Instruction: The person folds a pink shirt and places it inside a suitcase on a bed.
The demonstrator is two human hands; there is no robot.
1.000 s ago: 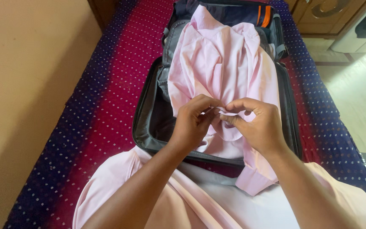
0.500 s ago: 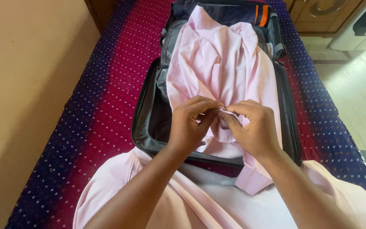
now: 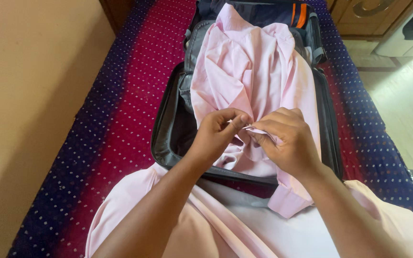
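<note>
Nearest, at the bottom of the frame, both forearms enter from the lower edge over the wearer's pale pink garment; the elbows are cut off. At centre frame the left hand (image 3: 216,136) and right hand (image 3: 288,141) meet fingertip to fingertip, each curled nearly closed and pinching a small fold of the pink shirt (image 3: 249,71). What exactly sits between the fingertips is hidden by the fingers. The shirt lies crumpled across the open dark suitcase (image 3: 166,143), one cuff hanging over the near rim at lower centre right. Farther up, a navy item with orange stripes (image 3: 297,14) is partly covered by the shirt collar. The suitcase rests on a dotted magenta and blue bedspread (image 3: 120,119).
</note>
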